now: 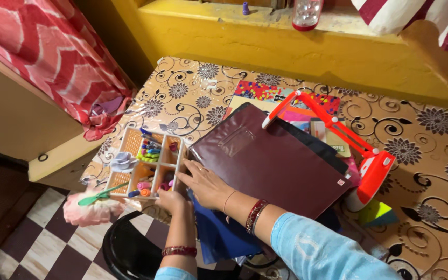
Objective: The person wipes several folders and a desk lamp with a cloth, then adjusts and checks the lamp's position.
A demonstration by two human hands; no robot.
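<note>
left hand (172, 199) grips organizer (146, 163) near edge | right hand (206, 184) open, flat beside maroon folder (270, 166) | organizer at desk (421, 171) left edge, pens inside

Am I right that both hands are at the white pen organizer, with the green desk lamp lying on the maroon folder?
Not quite: the desk lamp is red-orange and white, not green. The head view shows it lying across the maroon folder. The rest holds: the left hand and right hand are both at the white pen organizer.
</note>
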